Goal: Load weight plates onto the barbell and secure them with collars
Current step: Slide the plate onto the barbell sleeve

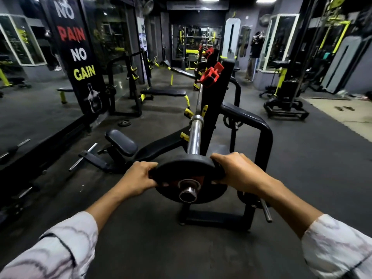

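Head cam, only view here. Weight plate (pixel 189 170) sits right btwn both hands, already threaded on the near end of the barbell (pixel 194 135), w/ the sleeve tip poking out through the center hole toward the camera. Left hand (pixel 138 179) grips the plate's left edge, fingers curled round the rim, thumb on the near face. Right hand (pixel 237 171) clamps the upper right edge, fingers wrapped over the top, knuckles up. So both hands are locked on the same plate, one each side, apart by the plate's width.

Both forearms reach fwd and angle inward, light patterned sleeves (pixel 66 252) pushed back to about mid forearm.

Past the hands the bar runs away from the camera, resting on the black rack (pixel 213 93). Red collars (pixel 210 74) are parked up on that rack, well beyond the hands, not on the sleeve. Left of the left hand is a black bench pad (pixel 121 142); further off that side a small plate on floor (pixel 124 123).
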